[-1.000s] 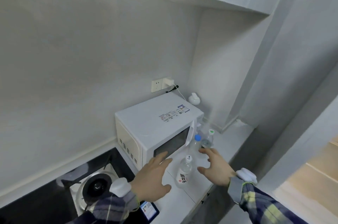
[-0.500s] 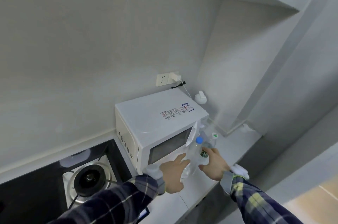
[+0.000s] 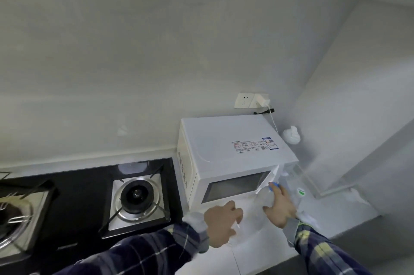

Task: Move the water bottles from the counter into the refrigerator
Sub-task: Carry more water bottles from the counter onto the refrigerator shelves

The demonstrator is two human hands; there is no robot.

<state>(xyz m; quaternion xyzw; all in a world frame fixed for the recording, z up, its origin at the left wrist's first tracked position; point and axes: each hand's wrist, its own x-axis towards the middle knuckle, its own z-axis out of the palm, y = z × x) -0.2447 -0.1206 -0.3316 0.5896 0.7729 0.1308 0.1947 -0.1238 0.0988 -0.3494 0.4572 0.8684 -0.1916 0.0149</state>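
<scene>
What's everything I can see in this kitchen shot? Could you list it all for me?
Blue-capped bottle: one, clear, on the counter before the microwave, gripped by the right hand.
Green-capped bottle: one, clear, on the counter right of it.
Third bottle: one, clear, mostly hidden in the left hand.
Microwave: one, white, on the counter.
Gas hob: one, black, two steel burners, left.
Wall socket: one, white, plug in it.
Counter: white.
Left hand: grips the third bottle.
Right hand: plaid sleeve.
</scene>
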